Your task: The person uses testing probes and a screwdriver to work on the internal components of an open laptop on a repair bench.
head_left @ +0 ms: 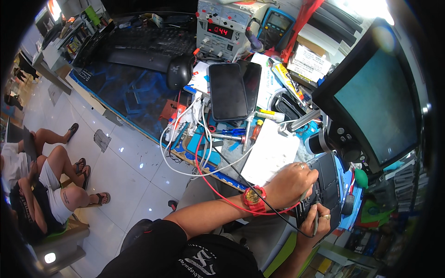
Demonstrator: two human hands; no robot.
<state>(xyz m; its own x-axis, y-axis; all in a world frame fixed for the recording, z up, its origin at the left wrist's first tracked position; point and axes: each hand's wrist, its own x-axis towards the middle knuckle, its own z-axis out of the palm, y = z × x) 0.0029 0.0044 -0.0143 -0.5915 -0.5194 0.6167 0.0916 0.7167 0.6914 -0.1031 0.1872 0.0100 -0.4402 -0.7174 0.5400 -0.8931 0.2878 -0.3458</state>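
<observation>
My left hand, with a red watch at the wrist, pinches a slim probe attached to a red cable. My right hand grips a second slim probe attached to a black cable. Both hands are at an opened black flat electronic device with segmented panels, lying at the bench's right; the probe tips are too small to tell whether they touch it. A white paper lies just left of the device.
Bench clutter includes two phones, screwdrivers, a power supply, a multimeter, mouse and keyboard. A monitor-like screen overhangs at right. Two people sit at left beside the tiled floor.
</observation>
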